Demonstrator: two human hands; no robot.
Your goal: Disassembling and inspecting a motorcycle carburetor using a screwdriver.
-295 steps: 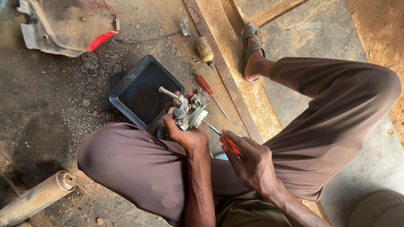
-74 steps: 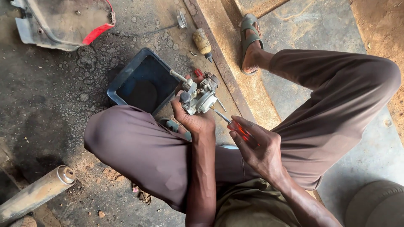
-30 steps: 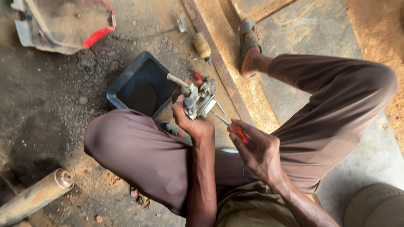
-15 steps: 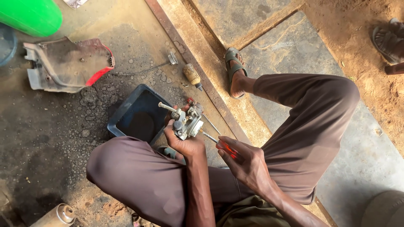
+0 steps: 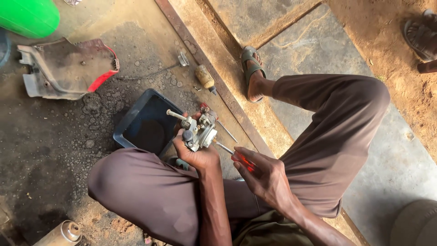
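Head view of a person seated on the floor with knees drawn up. The left hand (image 5: 196, 155) holds a small metal carburetor (image 5: 199, 130) from below, its fingers wrapped around the lower body, so that the part sits above the left knee and over the near corner of a dark blue rectangular tray (image 5: 146, 123) lying on the stained concrete floor (image 5: 50, 146). The right hand (image 5: 266, 175) has its fingers closed around the red handle of a screwdriver (image 5: 236, 156), whose thin shaft runs up and left to meet the carburetor's right side. Just beyond the carburetor, a second screwdriver with a red handle (image 5: 217, 123) lies on the floor, and farther off a yellow-handled screwdriver (image 5: 205, 78) rests beside a rusty metal strip (image 5: 200, 59). A red and grey plastic fairing panel (image 5: 68, 68) lies at upper left, near a green rounded object (image 5: 28, 16). The person's sandalled foot (image 5: 251, 73) rests on the raised concrete slab.
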